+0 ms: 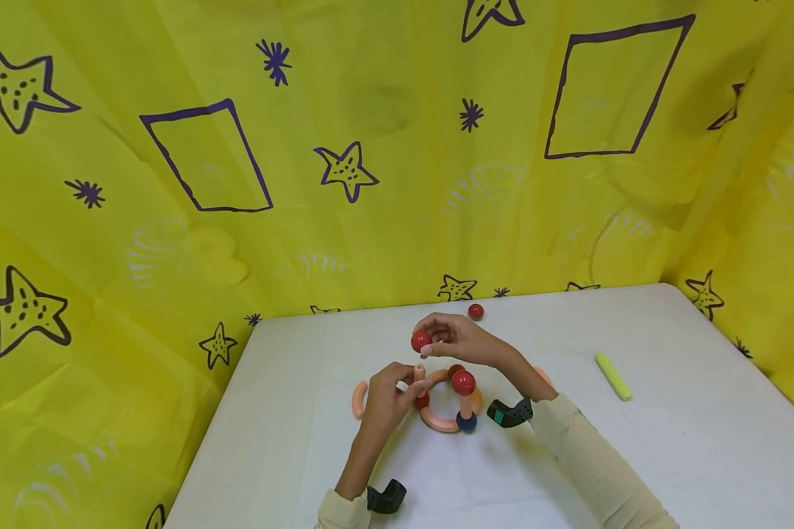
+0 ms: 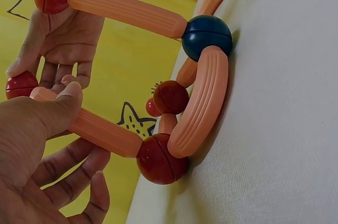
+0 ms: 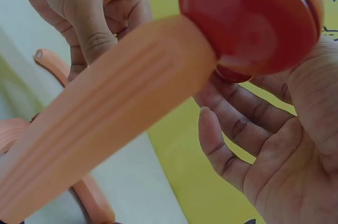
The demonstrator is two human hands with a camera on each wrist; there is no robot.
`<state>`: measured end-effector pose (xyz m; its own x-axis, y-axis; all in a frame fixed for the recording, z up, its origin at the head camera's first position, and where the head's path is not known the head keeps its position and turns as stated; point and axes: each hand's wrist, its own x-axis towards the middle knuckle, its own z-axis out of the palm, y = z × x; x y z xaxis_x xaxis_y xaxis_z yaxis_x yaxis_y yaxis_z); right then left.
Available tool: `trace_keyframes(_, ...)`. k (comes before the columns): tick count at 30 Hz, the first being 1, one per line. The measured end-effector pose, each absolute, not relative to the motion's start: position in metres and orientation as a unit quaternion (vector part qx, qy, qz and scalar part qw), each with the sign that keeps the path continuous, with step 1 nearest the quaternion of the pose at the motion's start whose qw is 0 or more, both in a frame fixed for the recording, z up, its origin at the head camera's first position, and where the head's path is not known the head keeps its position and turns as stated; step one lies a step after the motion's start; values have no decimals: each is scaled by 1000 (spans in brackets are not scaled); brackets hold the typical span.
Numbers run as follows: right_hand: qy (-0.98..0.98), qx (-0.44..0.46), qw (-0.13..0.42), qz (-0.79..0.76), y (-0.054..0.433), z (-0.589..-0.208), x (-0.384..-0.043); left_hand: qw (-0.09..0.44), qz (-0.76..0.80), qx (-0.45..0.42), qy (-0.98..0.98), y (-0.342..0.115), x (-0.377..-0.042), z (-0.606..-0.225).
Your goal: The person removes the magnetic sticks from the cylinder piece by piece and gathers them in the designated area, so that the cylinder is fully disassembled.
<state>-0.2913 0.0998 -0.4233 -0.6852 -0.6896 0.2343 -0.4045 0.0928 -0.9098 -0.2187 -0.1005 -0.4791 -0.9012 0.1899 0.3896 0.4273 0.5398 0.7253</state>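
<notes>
Red ball (image 1: 420,340), pinched by the right hand (image 1: 461,340), sits just above the top end of the upright peach stick (image 2: 108,134) that the left hand (image 1: 385,397) grips.

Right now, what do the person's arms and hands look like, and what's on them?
The left sleeve and right sleeve are pale cream. By each wrist sits a bent black gadget; the right gadget shows a green patch. The left hand and right hand wear no gloves.
</notes>
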Motion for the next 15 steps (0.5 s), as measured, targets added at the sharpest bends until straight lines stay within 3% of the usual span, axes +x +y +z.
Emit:
trace_keyframes(6, 756, -325, 92, -560, 103, -434, -293, 127, -450, -175, -866, -101, -218, -479)
trace_keyframes(15, 808, -127, 14, -575, 125, -455, -310, 132, -445, -174, -869, -101, -218, -479)
